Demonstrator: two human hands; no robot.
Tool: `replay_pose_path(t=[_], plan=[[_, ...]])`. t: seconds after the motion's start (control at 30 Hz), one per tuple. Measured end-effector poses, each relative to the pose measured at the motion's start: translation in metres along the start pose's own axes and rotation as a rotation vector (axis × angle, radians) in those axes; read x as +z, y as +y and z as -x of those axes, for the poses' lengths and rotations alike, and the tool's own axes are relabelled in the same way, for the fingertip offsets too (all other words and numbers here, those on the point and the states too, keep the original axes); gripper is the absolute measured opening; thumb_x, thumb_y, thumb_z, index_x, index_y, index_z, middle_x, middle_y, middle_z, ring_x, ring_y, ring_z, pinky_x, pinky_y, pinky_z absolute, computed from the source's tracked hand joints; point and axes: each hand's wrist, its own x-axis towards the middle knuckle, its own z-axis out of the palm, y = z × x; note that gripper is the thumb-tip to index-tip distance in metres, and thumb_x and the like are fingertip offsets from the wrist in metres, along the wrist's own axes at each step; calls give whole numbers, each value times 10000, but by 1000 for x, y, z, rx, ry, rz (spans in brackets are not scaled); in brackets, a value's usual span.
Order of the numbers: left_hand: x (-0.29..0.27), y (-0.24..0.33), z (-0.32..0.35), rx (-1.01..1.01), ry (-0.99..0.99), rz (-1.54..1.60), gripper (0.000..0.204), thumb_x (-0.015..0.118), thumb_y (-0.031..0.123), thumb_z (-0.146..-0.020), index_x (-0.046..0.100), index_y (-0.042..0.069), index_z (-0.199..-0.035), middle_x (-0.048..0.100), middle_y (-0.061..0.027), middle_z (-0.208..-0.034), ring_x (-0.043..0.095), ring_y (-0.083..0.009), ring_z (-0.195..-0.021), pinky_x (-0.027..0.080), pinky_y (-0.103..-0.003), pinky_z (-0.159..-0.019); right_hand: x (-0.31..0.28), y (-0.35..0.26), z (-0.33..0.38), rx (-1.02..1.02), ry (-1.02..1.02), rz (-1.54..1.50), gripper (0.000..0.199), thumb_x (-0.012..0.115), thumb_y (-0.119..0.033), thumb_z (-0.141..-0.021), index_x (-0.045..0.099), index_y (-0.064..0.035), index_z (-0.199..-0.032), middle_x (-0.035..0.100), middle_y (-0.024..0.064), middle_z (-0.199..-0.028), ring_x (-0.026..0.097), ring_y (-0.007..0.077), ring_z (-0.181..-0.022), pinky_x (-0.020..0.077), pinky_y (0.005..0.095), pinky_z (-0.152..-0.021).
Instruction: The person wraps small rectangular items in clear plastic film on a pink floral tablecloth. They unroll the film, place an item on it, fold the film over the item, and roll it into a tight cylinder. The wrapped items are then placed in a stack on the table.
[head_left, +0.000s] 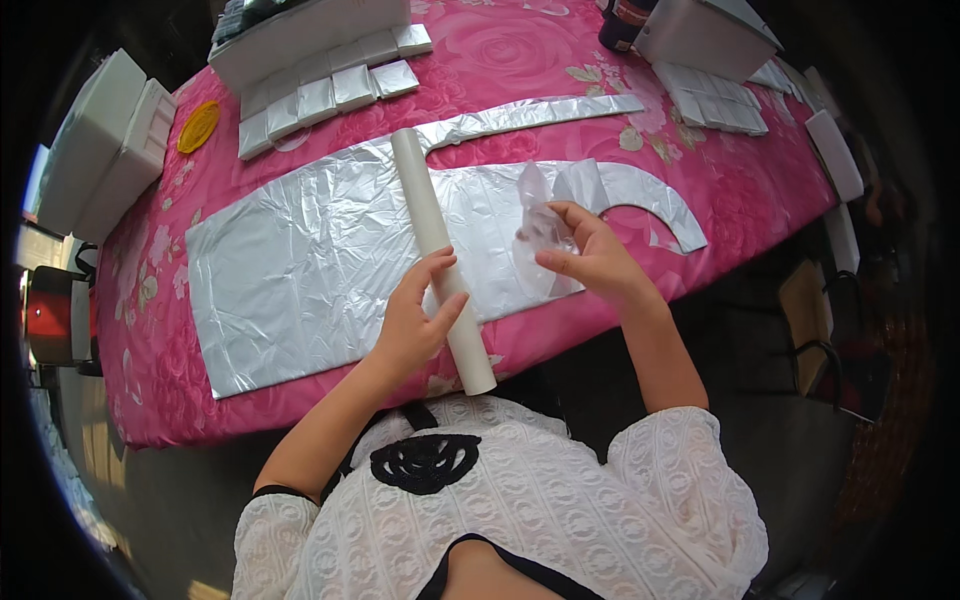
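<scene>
A large, wrinkled, silvery plastic sheet lies flat across the table, with curved strap-like strips at its right end. Across it rests a long off-white tube, its near end reaching the table's front edge. My left hand is on the tube's lower half, fingers over the far side and thumb on the near side. To the right, my right hand pinches a crumpled piece of clear plastic film between thumb and fingers, above the sheet. Its lower part hangs down over the sheet.
A pink floral tablecloth covers the table. Folded silvery packs stand in rows before a white box at the back left, more packs at the back right. A yellow oval object lies near white foam boxes.
</scene>
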Motion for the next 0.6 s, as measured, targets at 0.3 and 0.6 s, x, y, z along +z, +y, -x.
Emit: replay_pose_path(t=[0.3, 0.6], plan=[[-42, -23, 21, -517, 46, 550, 362, 588, 242, -862, 524, -21, -1102, 604, -81, -941, 592, -127, -830, 484, -264, -754, 120, 37, 7, -67, -486, 349, 687, 623, -221, -773, 301, 33, -1324, 454, 217, -1258, 463, 306, -1155, 392, 347, -935], [-60, -30, 10, -430, 122, 102, 224, 629, 170, -818, 649, -47, -870, 628, -30, -706, 536, -61, -656, 420, -208, -576, 116, 31, 10, -6, -435, 372, 466, 624, -192, -769, 498, 11, -1170, 594, 173, -1032, 590, 260, -909, 468, 333, -768]])
